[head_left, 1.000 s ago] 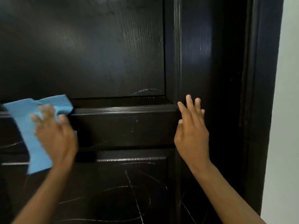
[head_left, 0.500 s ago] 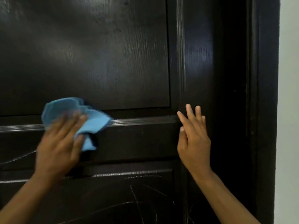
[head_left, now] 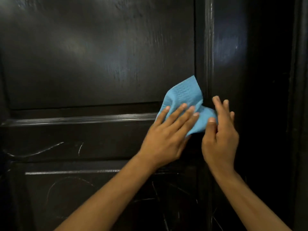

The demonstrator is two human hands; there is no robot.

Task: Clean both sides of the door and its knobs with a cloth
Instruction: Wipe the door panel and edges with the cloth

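A dark wooden panelled door point(head_left: 93, 60) fills the view. With straight fingers, my left hand point(head_left: 168, 137) presses a crumpled blue cloth point(head_left: 183, 99) flat against the door at the right end of the horizontal moulding. My right hand point(head_left: 220, 135) rests with straight fingers on the door's right stile, its thumb touching the cloth's right edge. No knob is in view.
The dark door frame point(head_left: 300, 114) runs down the far right. White scratch marks point(head_left: 33, 152) show on the lower panels.
My left hand has swept the cloth rightward along the moulding, from the far left to beside my right hand. My right hand has stayed on the stile.
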